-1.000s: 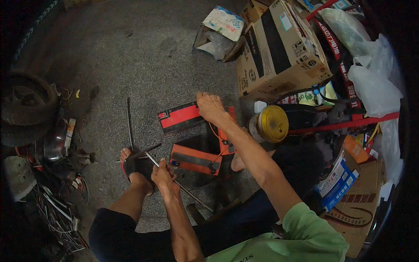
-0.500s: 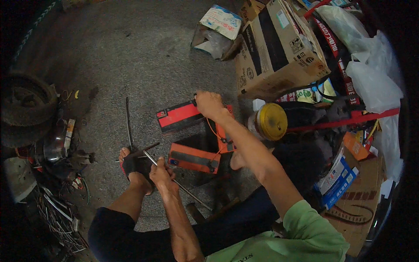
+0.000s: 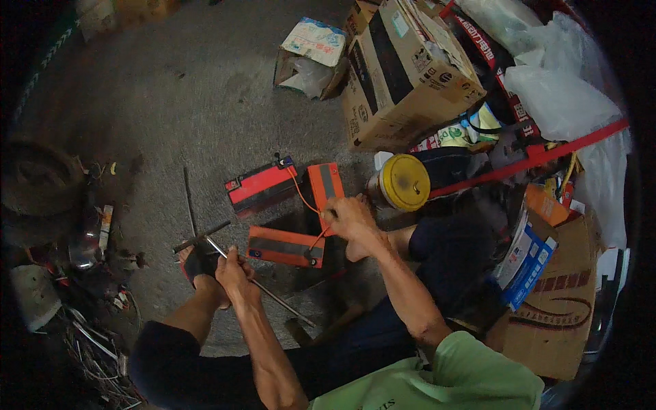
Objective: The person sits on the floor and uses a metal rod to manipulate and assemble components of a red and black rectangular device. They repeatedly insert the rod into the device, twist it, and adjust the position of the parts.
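Steel rod (image 3: pixel 263 290) sits clenched in our left hand (image 3: pixel 232 270), running from 10 to 4 o'clock across the concrete floor (image 3: pixel 171 102), just above our sandalled foot (image 3: pixel 198 263). At 2 o'clock from that hand, our right hand (image 3: pixel 350 217) pinches an orange wire (image 3: pixel 301 195) beside three red-and-black batteries (image 3: pixel 287 246). Further toward 1 o'clock stands a yellow-lidded can (image 3: pixel 403 181). Beyond it, at 12 o'clock, lie cardboard boxes (image 3: pixel 403 75).

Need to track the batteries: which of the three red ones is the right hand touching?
The upright middle battery, by the yellow-lidded can; the right hand rests at its lower edge.
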A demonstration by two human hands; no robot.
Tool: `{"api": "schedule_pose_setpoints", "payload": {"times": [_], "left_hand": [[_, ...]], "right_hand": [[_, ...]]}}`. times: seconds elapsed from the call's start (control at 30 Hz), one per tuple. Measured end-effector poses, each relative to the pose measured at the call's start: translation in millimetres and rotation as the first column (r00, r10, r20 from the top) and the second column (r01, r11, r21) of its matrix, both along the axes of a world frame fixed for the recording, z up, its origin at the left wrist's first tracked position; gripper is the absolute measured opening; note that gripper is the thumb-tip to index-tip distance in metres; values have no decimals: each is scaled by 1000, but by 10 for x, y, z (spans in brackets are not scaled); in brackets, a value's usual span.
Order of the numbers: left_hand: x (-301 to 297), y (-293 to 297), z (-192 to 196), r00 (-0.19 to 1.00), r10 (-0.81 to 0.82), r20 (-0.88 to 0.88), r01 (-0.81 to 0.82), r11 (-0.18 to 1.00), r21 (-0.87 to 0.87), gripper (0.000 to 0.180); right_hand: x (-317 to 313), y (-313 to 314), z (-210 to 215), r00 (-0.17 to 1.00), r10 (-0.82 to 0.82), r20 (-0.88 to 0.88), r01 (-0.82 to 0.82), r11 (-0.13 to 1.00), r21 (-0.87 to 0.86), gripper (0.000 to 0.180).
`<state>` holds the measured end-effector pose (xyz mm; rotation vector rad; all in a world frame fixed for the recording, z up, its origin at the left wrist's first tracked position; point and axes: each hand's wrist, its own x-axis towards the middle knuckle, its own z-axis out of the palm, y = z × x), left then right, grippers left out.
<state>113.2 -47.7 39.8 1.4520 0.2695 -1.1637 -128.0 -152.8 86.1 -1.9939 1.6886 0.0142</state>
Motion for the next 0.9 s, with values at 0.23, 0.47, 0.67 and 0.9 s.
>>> {"api": "schedule_pose_setpoints", "payload": {"times": [0.23, 0.47, 0.67, 0.9], "left_hand": [[-432, -24, 847, 870, -455, 192, 489, 848, -206, 10], [-1049, -191, 1327, 494, -733, 467, 866, 363, -345, 16], [-1037, -546, 1463, 563, -639, 524, 825, 399, -400, 21], [-496, -1323, 120, 632, -362, 685, 605, 783, -144, 20]], "right_hand": [[93, 248, 1082, 939, 273, 211, -166, 892, -420, 46], [-309, -117, 1632, 887, 226, 403, -309, 938, 154, 35], [-611, -363, 1731, 821, 154, 549, -263, 957, 124, 33], [-899, -626, 1986, 824, 39, 565, 30, 993, -113, 36]]}}
